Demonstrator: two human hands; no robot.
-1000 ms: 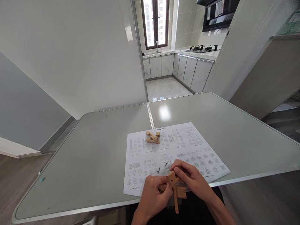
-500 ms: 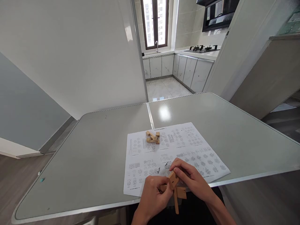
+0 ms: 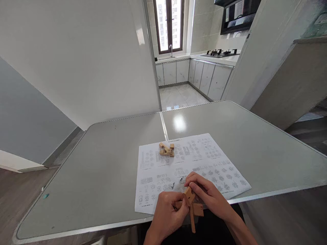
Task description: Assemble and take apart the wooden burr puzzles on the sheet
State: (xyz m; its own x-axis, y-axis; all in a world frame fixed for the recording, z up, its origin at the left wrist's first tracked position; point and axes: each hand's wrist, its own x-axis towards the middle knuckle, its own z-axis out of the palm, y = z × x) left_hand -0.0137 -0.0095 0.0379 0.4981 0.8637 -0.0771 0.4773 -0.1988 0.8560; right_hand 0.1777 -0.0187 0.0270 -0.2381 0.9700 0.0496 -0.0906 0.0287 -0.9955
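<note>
We see the crossed brown wooden pieces shift only slightly from a moment ago, staying together, pinched between the fingers of our left hand and right hand, at the glossy grey-green surface's near edge.

the pieces look smooth wood, the sheet matt paper, the tabletop glossy.
</note>
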